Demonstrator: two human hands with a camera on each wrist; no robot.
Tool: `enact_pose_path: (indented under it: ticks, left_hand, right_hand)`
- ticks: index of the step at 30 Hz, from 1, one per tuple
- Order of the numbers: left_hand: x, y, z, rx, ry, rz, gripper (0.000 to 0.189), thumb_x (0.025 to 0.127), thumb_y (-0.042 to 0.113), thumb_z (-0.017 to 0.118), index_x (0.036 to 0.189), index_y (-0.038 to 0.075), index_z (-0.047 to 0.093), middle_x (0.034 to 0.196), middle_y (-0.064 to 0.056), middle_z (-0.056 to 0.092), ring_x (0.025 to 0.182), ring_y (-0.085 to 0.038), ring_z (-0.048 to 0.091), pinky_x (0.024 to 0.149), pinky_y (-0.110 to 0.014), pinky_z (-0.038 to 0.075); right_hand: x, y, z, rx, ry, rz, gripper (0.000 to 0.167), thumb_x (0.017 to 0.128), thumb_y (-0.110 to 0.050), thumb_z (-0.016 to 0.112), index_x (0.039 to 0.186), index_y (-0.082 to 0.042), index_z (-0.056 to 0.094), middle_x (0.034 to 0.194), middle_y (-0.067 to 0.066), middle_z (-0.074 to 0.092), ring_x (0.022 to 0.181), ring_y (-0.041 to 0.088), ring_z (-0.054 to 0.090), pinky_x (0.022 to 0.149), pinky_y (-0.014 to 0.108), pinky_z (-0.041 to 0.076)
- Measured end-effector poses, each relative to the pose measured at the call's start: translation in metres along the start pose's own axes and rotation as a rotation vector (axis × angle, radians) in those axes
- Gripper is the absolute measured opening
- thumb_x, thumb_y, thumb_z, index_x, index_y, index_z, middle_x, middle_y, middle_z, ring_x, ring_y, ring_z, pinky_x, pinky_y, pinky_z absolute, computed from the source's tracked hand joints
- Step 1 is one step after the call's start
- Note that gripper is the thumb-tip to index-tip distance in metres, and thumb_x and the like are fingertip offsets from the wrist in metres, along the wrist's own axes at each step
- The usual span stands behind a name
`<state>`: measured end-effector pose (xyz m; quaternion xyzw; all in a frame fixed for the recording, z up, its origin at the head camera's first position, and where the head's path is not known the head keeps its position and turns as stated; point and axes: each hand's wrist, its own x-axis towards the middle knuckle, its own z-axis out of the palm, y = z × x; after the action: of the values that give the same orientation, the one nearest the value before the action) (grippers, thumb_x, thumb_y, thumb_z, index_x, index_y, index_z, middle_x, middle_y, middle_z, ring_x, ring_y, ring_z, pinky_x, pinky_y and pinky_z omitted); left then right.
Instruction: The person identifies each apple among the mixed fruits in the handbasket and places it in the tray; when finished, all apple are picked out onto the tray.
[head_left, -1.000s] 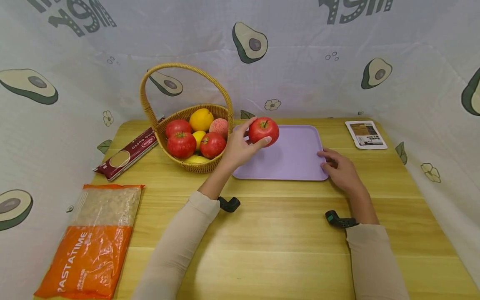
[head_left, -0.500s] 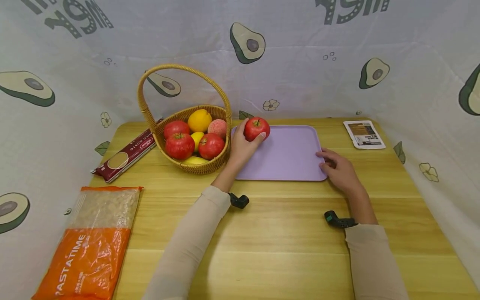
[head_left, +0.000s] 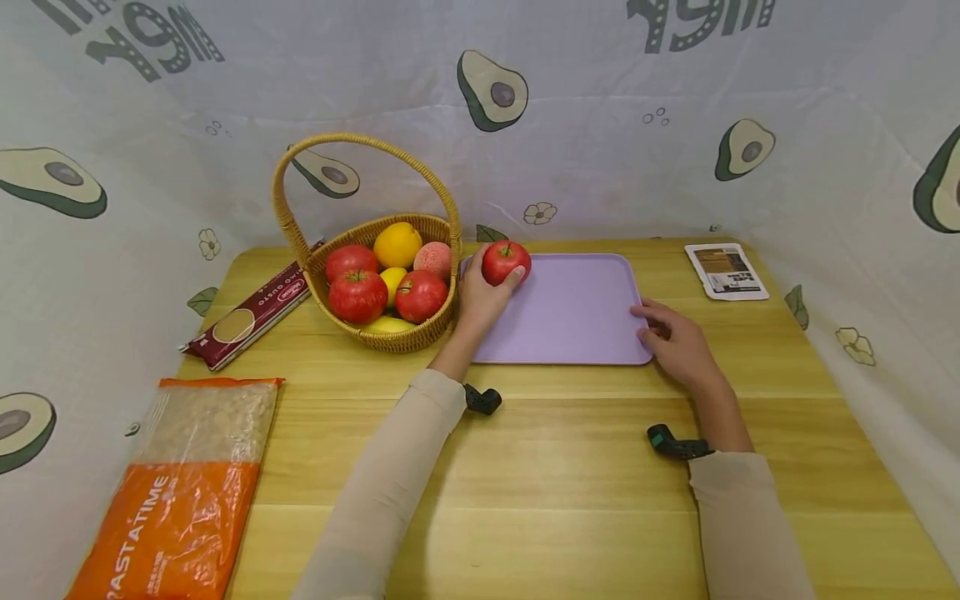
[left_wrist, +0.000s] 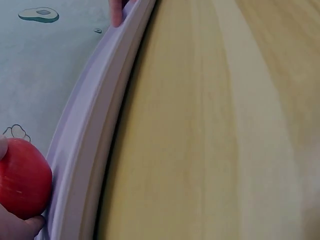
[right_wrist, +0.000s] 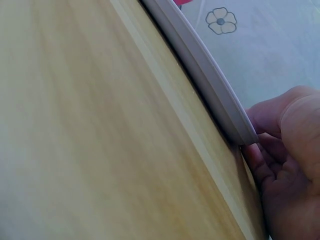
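Observation:
My left hand grips a red apple at the left end of a lilac tray. In the left wrist view the apple sits just inside the tray's rim, with fingertips on either side of it. At the tray's right edge, my right hand pinches the rim. The right wrist view has that hand with its thumb on the rim and other fingers beside and below the corner. Whether the apple bears on the tray's surface is hard to tell.
Left of the tray stands a wicker basket with a tall handle, full of apples, lemons and a peach. A maroon packet lies beside it. An orange pasta bag is at the near left, a white pouch at the back right.
My left hand has brought the apple leftward and down to the tray's left end. My right hand stays at the tray's right edge. The view has shifted slightly.

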<state>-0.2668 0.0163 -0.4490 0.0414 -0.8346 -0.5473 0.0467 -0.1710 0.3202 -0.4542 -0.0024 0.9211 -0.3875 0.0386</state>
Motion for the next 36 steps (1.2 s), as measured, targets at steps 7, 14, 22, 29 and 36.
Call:
enact_pose_path:
  ticks: [7,14,22,29,36]
  left_hand:
    - [0.004,-0.004,0.0,0.015,0.001,0.023,0.078,0.09,0.041,0.078,0.156,0.018,0.043,0.151,-0.01,0.052,0.137,-0.027,0.052,0.117,-0.046,0.043]
    - [-0.002,-0.003,-0.007,0.052,-0.054,0.07,0.102,0.084,0.052,0.08,0.164,0.019,0.026,0.162,-0.01,0.041,0.146,-0.029,0.044,0.119,-0.05,0.04]
    - [-0.032,0.002,-0.026,0.085,-0.166,0.147,0.113,0.08,0.056,0.083,0.167,0.03,0.015,0.173,-0.007,0.02,0.16,-0.027,0.02,0.127,-0.054,0.023]
    - [-0.058,0.013,-0.054,-0.057,-0.241,0.223,0.097,0.083,0.049,0.084,0.161,0.02,0.034,0.164,-0.007,0.037,0.144,-0.033,0.048,0.115,-0.044,0.046]
    - [-0.07,0.017,-0.091,-0.043,-0.226,0.356,0.068,0.083,0.045,0.084,0.14,0.018,0.059,0.137,-0.004,0.062,0.119,-0.024,0.064,0.103,-0.042,0.056]
  right_hand:
    - [0.001,-0.003,0.0,0.004,-0.012,0.009,0.045,0.108,-0.019,0.049,0.151,-0.006,0.052,0.168,0.015,0.032,0.133,0.039,0.049,0.106,0.045,0.045]
    - [0.001,-0.004,-0.002,0.002,-0.009,0.001,0.045,0.108,-0.019,0.05,0.151,-0.006,0.052,0.167,0.015,0.033,0.134,0.039,0.05,0.105,0.04,0.045]
    - [0.002,0.004,0.001,0.009,-0.003,-0.004,0.045,0.108,-0.019,0.049,0.151,-0.006,0.052,0.167,0.016,0.032,0.135,0.04,0.049,0.11,0.055,0.043]
    - [0.001,0.004,0.0,-0.009,0.009,-0.021,0.044,0.107,-0.019,0.051,0.149,-0.005,0.054,0.165,0.017,0.036,0.134,0.039,0.05,0.099,0.026,0.042]
    - [-0.002,-0.001,0.0,-0.002,0.02,-0.042,0.043,0.106,-0.015,0.052,0.147,-0.002,0.055,0.164,0.02,0.037,0.129,0.04,0.052,0.09,0.014,0.038]
